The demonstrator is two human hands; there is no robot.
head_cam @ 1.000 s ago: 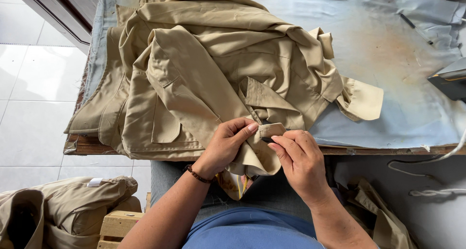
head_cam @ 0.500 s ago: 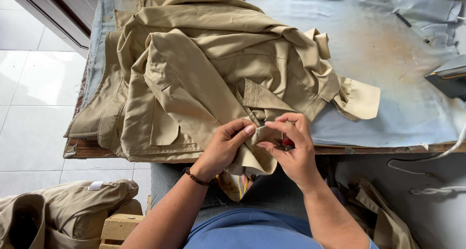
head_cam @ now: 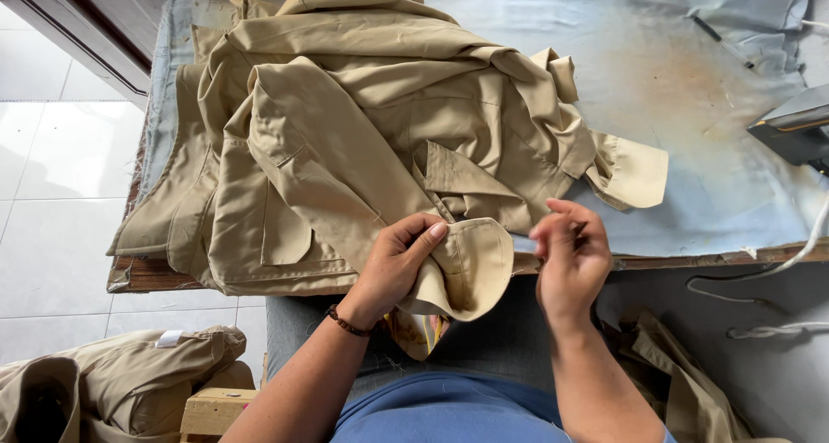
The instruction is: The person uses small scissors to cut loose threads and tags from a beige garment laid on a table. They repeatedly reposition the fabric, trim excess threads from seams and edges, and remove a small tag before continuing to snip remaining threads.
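A crumpled khaki garment (head_cam: 371,132) lies spread over the left half of a table padded with light blue cloth (head_cam: 708,149). My left hand (head_cam: 393,266), with a dark bracelet on its wrist, pinches a rounded khaki flap (head_cam: 475,266) of the garment at the table's front edge. My right hand (head_cam: 570,262) is just right of that flap and apart from it. Its fingertips are pinched together, and I cannot see what, if anything, is between them. A loose cuff (head_cam: 635,171) of the garment lies beyond my right hand.
An iron (head_cam: 794,132) stands at the right edge, and its pale cord (head_cam: 777,270) hangs over the front. A dark pen-like stick (head_cam: 706,28) lies at the back right. A heap of khaki clothes (head_cam: 112,382) and a wooden crate (head_cam: 216,408) sit on the tiled floor at the left.
My right hand has let go of the flap and drawn away to the right with pinched fingers. My left hand still holds the flap, now turned out and rounded.
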